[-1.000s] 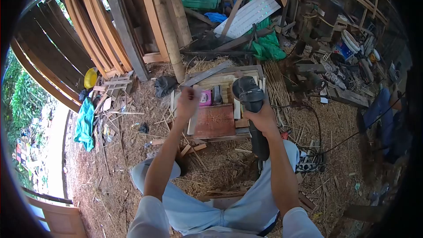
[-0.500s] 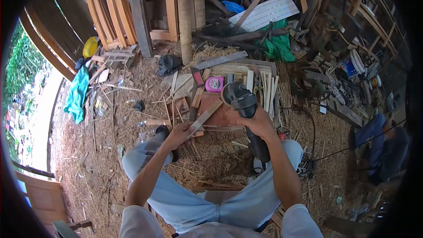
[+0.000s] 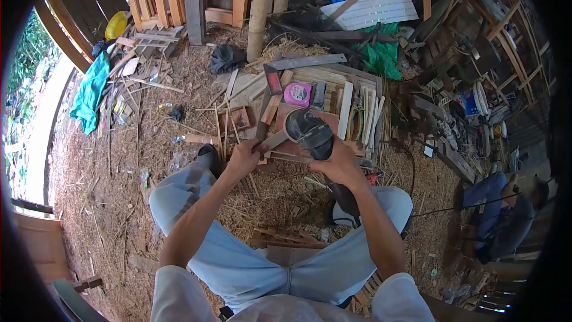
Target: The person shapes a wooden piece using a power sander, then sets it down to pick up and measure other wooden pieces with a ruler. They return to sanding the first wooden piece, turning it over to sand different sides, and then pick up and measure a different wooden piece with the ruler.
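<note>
Our left hand pinches the near end of a flat, pale wooden strip, which slants away rightward to the round disc of a black, long-bodied power tool. Our right hand, farther from the strip, has fingers wrapped around the tool.

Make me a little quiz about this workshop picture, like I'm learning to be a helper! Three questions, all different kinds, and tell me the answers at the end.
1. True or false: the person's left hand is empty.
2. What colour is the tape measure?
A) green
B) pink
C) yellow
3. Fill in the missing word: the black power tool is gripped by the person's ____ hand.

Key:
1. False: it holds a pale strip.
2. B
3. right; that is the right hand.
</note>
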Demonstrator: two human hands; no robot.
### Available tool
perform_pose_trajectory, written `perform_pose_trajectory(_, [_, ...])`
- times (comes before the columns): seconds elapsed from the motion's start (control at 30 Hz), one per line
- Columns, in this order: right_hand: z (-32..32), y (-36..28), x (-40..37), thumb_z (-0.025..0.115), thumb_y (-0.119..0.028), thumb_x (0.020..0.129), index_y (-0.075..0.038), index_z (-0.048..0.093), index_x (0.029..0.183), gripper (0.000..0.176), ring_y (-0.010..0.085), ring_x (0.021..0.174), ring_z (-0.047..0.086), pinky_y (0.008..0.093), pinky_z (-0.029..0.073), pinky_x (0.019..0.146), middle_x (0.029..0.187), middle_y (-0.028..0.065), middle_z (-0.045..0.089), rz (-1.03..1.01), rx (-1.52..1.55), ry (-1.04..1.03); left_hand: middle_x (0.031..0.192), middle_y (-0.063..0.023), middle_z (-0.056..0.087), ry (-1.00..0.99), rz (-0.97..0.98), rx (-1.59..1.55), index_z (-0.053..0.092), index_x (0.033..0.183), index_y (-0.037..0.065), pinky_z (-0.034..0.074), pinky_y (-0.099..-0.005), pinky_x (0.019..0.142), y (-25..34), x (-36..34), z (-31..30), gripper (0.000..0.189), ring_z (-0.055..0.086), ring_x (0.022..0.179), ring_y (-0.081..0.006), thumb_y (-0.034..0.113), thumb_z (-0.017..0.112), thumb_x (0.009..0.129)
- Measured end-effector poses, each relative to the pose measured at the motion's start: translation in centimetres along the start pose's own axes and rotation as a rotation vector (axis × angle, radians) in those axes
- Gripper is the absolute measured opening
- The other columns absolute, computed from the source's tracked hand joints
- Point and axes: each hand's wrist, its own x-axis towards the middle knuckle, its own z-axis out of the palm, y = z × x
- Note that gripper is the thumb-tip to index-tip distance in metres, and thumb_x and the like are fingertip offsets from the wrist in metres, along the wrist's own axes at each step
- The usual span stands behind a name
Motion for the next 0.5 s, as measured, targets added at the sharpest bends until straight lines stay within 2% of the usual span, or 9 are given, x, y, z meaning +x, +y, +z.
perform_pose_trajectory(0.13, [-0.6,2.0,0.8,0.078,-0.03,0.062,0.001,0.056,0.108,0.06,0.038,0.087,0.065,0.0438,0.05,0.077,0.094,0.0211,0.066,-0.026,0.003,0.066,0.069,-0.0077,0.063,-0.035,-0.025,-0.009,0.066,0.096,0.0,0.046,-0.0341,0.062,0.3,-0.1,-0.3,0.03,0.059,0.066,-0.0138,0.029,0.058,0.094])
perform_pose_trajectory(0.23, [-1.9,2.4,1.2,0.079,-0.033,0.061,0.0,0.056,0.11,0.063,0.0374,0.09,0.065,0.0436,0.049,0.079,0.095,0.0209,0.067,0.036,-0.012,0.06,0.071,-0.0071,0.064,-0.044,0.038,-0.006,0.066,0.097,0.0,0.047,-0.0331,0.063,-0.1,0.0,-0.1,0.03,0.06,0.067,-0.0138,0.028,0.058,0.094])
perform_pose_trajectory(0.3, [-2.8,2.0,1.2,0.079,-0.035,0.06,0.0,0.056,0.112,0.067,0.0376,0.091,0.065,0.0438,0.049,0.08,0.096,0.0204,0.067,0.094,0.079,0.104,0.071,-0.0071,0.065,-0.046,-0.006,-0.024,0.066,0.096,-0.001,0.047,-0.0324,0.064,-0.2,0.2,-0.1,0.031,0.06,0.068,-0.0136,0.029,0.059,0.094])
perform_pose_trajectory(0.5, [-3.1,2.9,1.1,0.079,-0.033,0.06,-0.001,0.055,0.115,0.068,0.0391,0.091,0.064,0.0435,0.049,0.079,0.096,0.0211,0.067,0.129,-0.018,0.173,0.071,-0.0063,0.064,-0.076,-0.11,-0.042,0.067,0.098,0.0,0.047,-0.0319,0.063,0.8,0.1,-0.4,0.03,0.059,0.067,-0.0131,0.029,0.058,0.094])
